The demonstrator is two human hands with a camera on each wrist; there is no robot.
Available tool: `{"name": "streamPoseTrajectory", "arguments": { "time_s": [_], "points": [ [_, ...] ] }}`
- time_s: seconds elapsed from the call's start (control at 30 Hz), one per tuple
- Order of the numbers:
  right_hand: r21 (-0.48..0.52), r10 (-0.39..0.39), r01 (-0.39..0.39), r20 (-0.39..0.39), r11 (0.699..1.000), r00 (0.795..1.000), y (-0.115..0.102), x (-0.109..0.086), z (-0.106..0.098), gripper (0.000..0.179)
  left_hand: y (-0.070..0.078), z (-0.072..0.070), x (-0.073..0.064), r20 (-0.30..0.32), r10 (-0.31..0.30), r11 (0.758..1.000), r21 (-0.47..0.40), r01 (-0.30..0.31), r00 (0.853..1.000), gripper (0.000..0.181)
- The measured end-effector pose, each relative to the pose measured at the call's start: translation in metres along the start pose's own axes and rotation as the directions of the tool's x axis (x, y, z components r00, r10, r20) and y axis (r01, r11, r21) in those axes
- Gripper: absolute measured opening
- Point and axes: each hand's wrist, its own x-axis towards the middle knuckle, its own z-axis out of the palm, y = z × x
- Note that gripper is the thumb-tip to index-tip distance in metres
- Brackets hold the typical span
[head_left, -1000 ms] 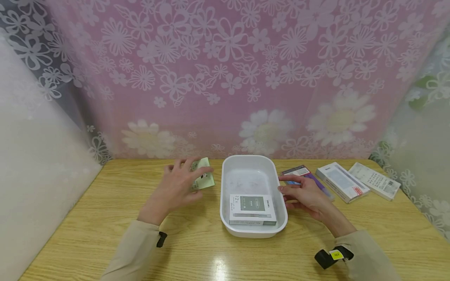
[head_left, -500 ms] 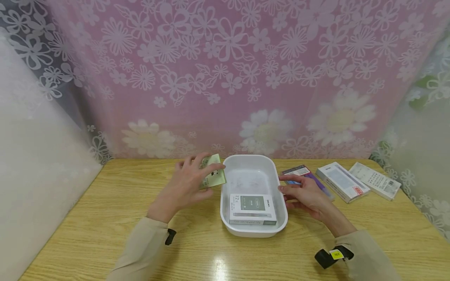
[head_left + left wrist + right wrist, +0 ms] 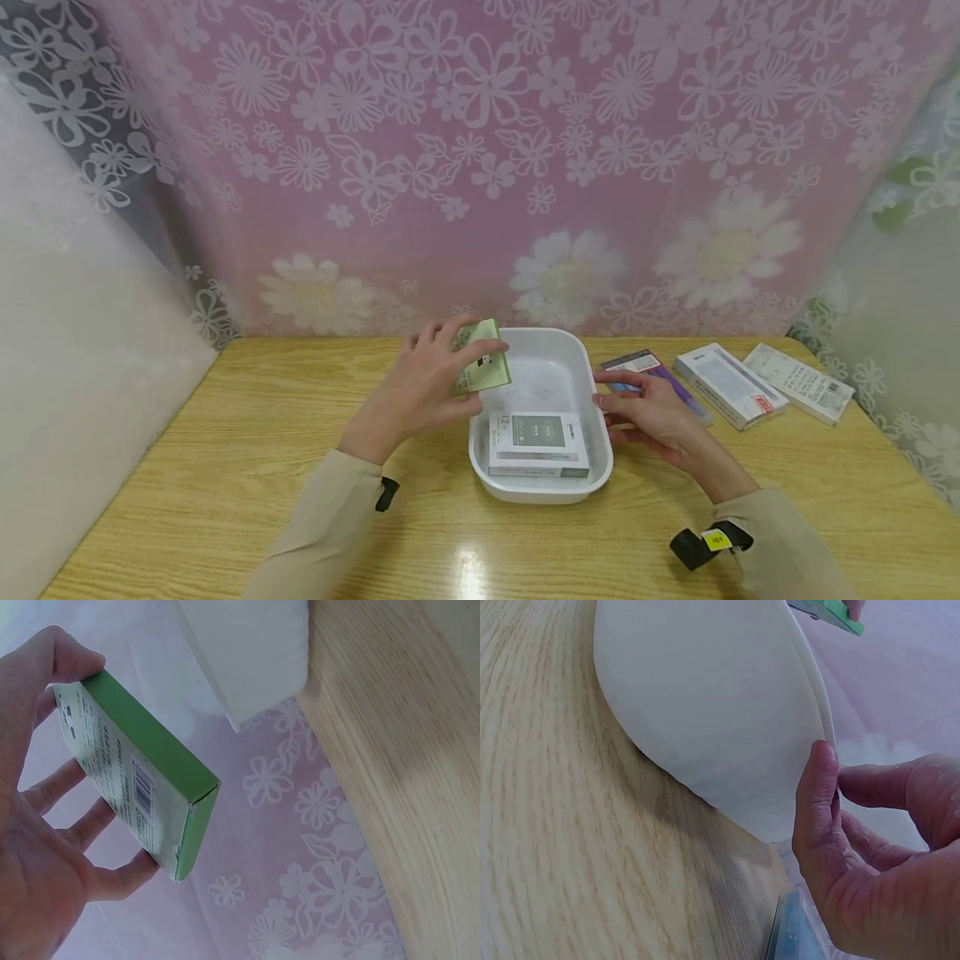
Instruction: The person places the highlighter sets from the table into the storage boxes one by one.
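My left hand (image 3: 427, 383) holds a thin green box (image 3: 487, 377) between thumb and fingers, tilted above the left rim of a white plastic tray (image 3: 546, 371). In the left wrist view, the box (image 3: 135, 761) shows a barcode and small print, and its green edge faces the camera. Inside the tray's near half lies a white and grey-green box (image 3: 538, 443), printed side up. At the tray's right side, my right hand (image 3: 656, 417) pinches the rim; the right wrist view shows its fingertips (image 3: 821, 761) against the tray wall (image 3: 705, 697).
Right of the tray, partly behind the right hand, lies a clear pack with purple and blue contents (image 3: 678, 390). Beyond it are a white box with a pale window (image 3: 729, 387) and a flat white pack (image 3: 801, 385). The wooden table (image 3: 247, 467) meets a flowered curtain (image 3: 450, 167).
My left hand has carried the green box rightward, from beside the tray to over its left rim. The right hand and the tray stay in place.
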Motion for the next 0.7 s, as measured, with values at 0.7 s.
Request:
{"name": "streamPoseTrajectory", "arguments": {
  "time_s": [0.7],
  "points": [
    [-0.018,0.014,-0.014,-0.013,1.0,1.0,0.0,0.0,0.0,0.062,0.017,0.007,0.026,-0.009,0.053,0.995,-0.081,-0.053,0.999,0.064]
  ]
}}
